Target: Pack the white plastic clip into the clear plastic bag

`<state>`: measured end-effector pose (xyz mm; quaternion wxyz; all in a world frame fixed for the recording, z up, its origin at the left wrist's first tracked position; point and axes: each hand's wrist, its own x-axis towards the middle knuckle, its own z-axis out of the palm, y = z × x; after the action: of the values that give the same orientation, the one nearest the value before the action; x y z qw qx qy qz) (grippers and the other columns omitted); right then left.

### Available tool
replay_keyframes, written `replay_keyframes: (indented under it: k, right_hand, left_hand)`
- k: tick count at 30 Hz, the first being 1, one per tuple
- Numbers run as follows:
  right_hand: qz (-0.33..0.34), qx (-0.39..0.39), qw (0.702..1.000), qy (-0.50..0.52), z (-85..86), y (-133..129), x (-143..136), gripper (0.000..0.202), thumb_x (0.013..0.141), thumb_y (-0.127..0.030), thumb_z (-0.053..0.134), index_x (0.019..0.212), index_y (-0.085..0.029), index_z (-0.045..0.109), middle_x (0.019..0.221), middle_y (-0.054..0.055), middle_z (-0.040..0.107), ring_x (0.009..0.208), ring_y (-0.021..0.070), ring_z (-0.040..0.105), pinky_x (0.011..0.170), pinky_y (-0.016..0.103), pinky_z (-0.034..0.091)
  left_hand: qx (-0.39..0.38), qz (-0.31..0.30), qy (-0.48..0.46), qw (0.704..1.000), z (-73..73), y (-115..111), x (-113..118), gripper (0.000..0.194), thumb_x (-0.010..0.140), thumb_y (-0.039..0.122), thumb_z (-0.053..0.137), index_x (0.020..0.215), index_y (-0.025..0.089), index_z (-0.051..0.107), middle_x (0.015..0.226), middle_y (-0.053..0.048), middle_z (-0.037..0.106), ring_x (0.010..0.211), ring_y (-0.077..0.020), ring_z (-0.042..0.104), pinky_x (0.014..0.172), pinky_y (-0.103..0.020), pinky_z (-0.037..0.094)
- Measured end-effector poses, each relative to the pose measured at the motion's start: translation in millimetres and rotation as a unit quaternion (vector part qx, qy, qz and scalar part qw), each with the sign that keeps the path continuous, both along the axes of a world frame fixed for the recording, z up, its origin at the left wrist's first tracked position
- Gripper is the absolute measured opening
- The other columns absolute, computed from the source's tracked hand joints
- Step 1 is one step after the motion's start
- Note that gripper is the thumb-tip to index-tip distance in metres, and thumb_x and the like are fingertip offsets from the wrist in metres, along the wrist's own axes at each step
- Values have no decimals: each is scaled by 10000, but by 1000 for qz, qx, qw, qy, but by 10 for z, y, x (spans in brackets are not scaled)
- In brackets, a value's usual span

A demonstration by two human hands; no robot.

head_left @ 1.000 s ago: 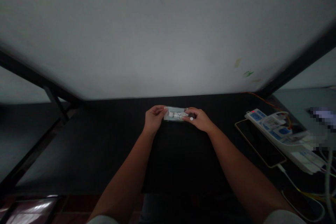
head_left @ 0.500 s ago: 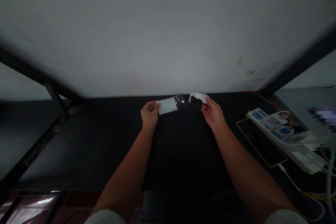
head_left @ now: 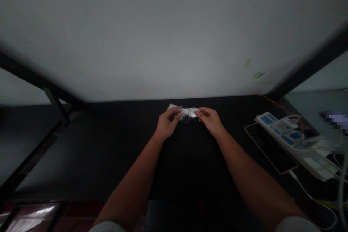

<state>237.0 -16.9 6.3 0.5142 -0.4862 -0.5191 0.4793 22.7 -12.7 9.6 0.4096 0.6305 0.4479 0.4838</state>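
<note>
A white wristwatch [head_left: 193, 112] with a round face is stretched sideways between my two hands. My left hand [head_left: 166, 122] pinches its strap between thumb and fingers. On the other side, my right hand [head_left: 210, 119] grips the watch by the edge of its round case. Beneath and behind my left hand is a clear pouch with a white card in it [head_left: 172, 106]; most of it is hidden by the hand and the watch. Whether my left hand also touches the pouch I cannot tell.
A black table [head_left: 108, 141] runs along a pale wall [head_left: 174, 43]. To the right lie a phone [head_left: 270, 147] on a charging cable and a white power strip [head_left: 288, 134] with plugs and wires. A dark metal post [head_left: 310, 63] rises at the right.
My left hand has moved right, from the pouch's left end to the watch strap. My right hand has brought the watch left, over the pouch.
</note>
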Motion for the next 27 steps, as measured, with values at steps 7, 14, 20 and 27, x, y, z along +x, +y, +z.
replay_keyframes:
  k: [7, 14, 20, 27]
  right_hand:
    - [-39, 87, 989, -113, -40, 35, -28, 327, 836, -548, 703, 954, -263, 812, 939, 62, 783, 837, 234, 694, 783, 376, 558]
    - [-31, 84, 985, -145, -56, 18, -76, 288, 909, -464, 626, 1007, -260, 803, 1036, 55, 809, 940, 254, 741, 866, 390, 576]
    - [-28, 83, 981, -173, -58, 38, -62, 286, 912, -463, 616, 930, -227, 778, 880, 58, 787, 788, 227, 709, 731, 343, 544]
    - [-20, 72, 992, -100, -111, 53, -55, 301, 842, -503, 697, 945, -222, 727, 771, 35, 739, 693, 200, 669, 671, 324, 526]
  left_hand:
    - [-60, 18, -83, 995, 3, 34, 30, 333, 714, 421, 826, 917, 185, 710, 839, -48, 757, 751, -184, 709, 712, -314, 573]
    - [-72, 19, -113, 991, -5, 39, 41, 380, 719, 469, 831, 911, 187, 664, 737, -26, 727, 612, -153, 659, 615, -295, 548]
    - [-59, 21, -115, 991, -5, 34, 42, 358, 732, 464, 832, 897, 163, 727, 773, -44, 753, 628, -146, 668, 639, -291, 566]
    - [-58, -11, -124, 990, -66, 14, 53, 410, 662, 364, 899, 982, 159, 747, 867, -62, 770, 806, -190, 732, 755, -316, 591]
